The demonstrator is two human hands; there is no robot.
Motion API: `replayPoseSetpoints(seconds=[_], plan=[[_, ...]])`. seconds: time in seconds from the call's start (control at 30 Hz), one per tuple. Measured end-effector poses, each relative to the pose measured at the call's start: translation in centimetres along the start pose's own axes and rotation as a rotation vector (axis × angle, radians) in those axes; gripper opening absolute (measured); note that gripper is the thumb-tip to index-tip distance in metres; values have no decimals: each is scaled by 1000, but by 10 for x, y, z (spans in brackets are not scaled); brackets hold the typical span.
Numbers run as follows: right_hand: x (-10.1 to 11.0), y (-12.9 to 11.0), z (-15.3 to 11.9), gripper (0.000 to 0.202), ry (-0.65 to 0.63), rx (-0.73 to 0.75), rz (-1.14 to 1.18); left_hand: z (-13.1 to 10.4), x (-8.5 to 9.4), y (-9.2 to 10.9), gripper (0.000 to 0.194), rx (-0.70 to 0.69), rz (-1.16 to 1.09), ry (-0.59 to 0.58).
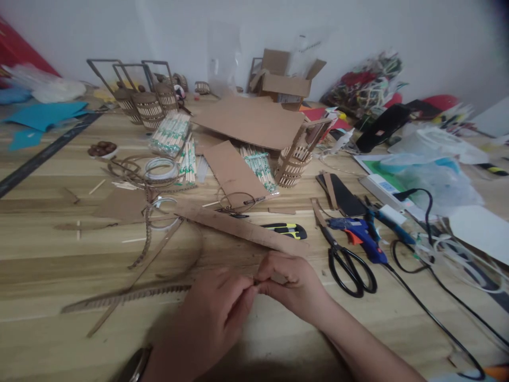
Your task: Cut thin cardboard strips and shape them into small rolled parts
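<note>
My left hand (214,307) and my right hand (292,284) meet low in the middle, fingers closed in a pinch. A small brown end of cardboard shows between the fingertips; most of it is hidden. From behind my left hand a corrugated cardboard strip (135,298) runs out to the left, crossing a thin brown strip (149,260). Just beyond my hands lies a long flat cardboard strip (242,229), with a black and yellow utility knife (284,229) beside it. Black-handled scissors (345,260) rest to the right of my right hand.
A blue glue gun (363,236) with a trailing cable lies at right. Small slatted baskets with tall handles (149,109) stand at the back left, another slatted basket (293,165) at centre. Cardboard sheets (254,121), bundled sticks (170,131) and an open box (284,85) fill the back.
</note>
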State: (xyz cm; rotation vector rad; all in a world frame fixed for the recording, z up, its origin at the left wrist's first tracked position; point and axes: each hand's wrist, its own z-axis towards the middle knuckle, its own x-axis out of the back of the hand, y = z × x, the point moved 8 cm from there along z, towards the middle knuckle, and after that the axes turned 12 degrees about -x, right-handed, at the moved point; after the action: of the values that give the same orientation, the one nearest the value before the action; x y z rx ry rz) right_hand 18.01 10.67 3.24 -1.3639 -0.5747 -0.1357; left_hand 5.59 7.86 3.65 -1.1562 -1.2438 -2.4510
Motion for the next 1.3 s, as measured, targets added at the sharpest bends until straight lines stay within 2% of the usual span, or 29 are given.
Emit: replayPoseSetpoints(seconds=[0.1, 0.27, 0.37, 0.53, 0.63, 0.8, 1.07, 1.3], plan=[[-3, -2, 0, 30, -56, 36, -39, 0, -3, -9, 18, 138, -60, -72], [-9, -13, -7, 30, -52, 241, -199, -1, -10, -18, 24, 303, -122, -196], [-8, -15, -9, 23, -11, 246, -186, 0, -9, -20, 32, 328, -152, -182], [-5, -12, -6, 10, 2, 101, -50, -1, -7, -23, 34, 386, -301, -124], [-4, -13, -5, 6, 0, 73, 9, -1, -5, -24, 36, 405, -328, -118], [-3, -14, -4, 3, -11, 91, 57, 0, -6, -24, 36, 435, -414, -148], [4, -20, -5, 8, -42, 222, 114, -1, -7, -27, 32, 439, -605, -212], [5, -21, -5, 5, -35, 253, -17, 1, 1, -28, 32, 445, -510, -194]])
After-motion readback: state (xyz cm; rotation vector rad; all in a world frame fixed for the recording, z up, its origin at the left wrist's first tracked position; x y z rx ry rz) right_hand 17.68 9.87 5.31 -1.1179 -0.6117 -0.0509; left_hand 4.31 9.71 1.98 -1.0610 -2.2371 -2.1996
